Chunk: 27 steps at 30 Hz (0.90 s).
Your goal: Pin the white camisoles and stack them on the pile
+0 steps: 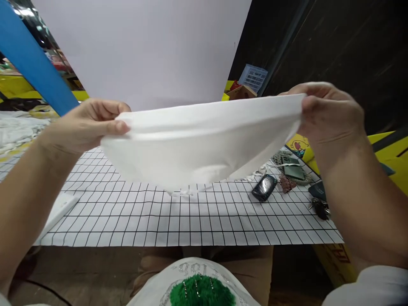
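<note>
Both pinching a white cloth [204,140] taut above the grid-lined table [178,221]: left hand [86,125] on one end, right hand [328,112] on the other. Sagging middle hiding table behind. Phone [264,187], keys [320,208], green wallet [293,172] lying off right.

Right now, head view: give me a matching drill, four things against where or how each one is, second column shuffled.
Things:
1. white cloth
2. phone
3. keys
4. blue basket

Places or states:
A. lying dark and glossy on the grid mat, right of centre
B. far back, right of the white backdrop
C. held stretched in the air between left hand and right hand
D. at the mat's right edge, by the right forearm

Pairs: 1-C, 2-A, 3-D, 4-B
</note>
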{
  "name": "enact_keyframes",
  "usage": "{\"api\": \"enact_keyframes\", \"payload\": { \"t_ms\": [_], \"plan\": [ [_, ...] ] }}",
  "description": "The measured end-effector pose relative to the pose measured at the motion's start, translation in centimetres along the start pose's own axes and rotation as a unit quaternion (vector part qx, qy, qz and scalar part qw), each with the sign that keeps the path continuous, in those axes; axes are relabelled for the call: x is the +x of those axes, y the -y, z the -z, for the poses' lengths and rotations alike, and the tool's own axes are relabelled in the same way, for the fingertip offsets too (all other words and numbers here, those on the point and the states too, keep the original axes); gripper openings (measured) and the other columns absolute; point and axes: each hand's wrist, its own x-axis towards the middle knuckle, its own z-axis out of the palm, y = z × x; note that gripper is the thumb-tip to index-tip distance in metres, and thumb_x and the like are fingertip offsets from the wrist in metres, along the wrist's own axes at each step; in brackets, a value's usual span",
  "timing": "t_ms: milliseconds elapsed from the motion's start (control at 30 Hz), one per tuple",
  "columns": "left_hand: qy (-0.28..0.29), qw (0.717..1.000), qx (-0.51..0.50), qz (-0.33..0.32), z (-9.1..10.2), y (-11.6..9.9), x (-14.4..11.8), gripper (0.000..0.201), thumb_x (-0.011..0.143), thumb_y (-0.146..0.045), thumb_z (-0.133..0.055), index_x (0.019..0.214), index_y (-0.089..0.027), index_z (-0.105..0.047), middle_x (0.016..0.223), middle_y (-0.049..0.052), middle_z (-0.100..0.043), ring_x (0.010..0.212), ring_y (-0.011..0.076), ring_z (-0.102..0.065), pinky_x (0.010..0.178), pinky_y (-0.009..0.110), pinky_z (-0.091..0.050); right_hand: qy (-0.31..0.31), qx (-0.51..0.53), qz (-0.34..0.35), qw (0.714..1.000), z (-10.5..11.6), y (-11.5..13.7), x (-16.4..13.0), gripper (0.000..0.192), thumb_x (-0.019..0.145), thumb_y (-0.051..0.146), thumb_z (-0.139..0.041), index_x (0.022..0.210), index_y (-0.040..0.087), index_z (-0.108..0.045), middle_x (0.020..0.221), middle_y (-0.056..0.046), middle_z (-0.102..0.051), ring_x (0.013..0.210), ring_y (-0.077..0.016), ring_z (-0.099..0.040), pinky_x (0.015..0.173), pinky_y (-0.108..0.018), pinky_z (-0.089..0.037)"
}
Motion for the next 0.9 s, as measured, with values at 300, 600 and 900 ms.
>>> {"api": "enact_keyframes", "payload": {
  "t_ms": [300, 600, 900],
  "plan": [
    [-0.113, 0.923, 0.366, 0.023, 1.0, 0.2, 3.8, 0.058, 0.069, -0.052, -0.078, 0.106, -0.008, -0.073, 0.079, -0.001, -0.065, 0.081, 0.0102, -0.06, 0.078, 0.027, -0.049, 0.096, -0.158, -0.002, 0.983, 0.1, -2.7, 2.8, 0.044, 0.065, 0.049, -0.087, 0.086, 0.013, -0.077, 0.08, -0.002, -0.067, 0.074, -0.01, -0.054, 0.072, -0.035, -0.045],
    [-0.255, 0.803, 0.523, -0.132, -2.3, -1.6, 3.0, 0.052, 0.085, -0.055, -0.061, 0.096, -0.006, -0.07, 0.081, -0.002, -0.055, 0.104, 0.0211, -0.058, 0.105, 0.052, -0.028, -0.114, -0.386, 0.133, 0.906, -1.0, -1.6, 0.7, 0.029, 0.078, 0.041, -0.081, 0.092, 0.015, -0.078, 0.089, -0.008, -0.073, 0.099, -0.0232, -0.059, 0.081, -0.04, -0.046],
    [-0.019, 0.862, 0.486, -0.142, -12.9, 17.3, -6.7, 0.022, 0.093, -0.01, -0.047, 0.094, -0.022, -0.066, 0.095, 0.007, -0.075, 0.083, 0.0255, -0.066, 0.084, 0.048, -0.046, 0.09, -0.349, 0.115, 0.926, -8.5, -14.2, -15.5, 0.011, 0.09, 0.016, -0.065, 0.085, 0.024, -0.069, 0.079, -0.002, -0.072, 0.092, -0.0285, -0.059, 0.101, -0.065, -0.039]
  ]
}}
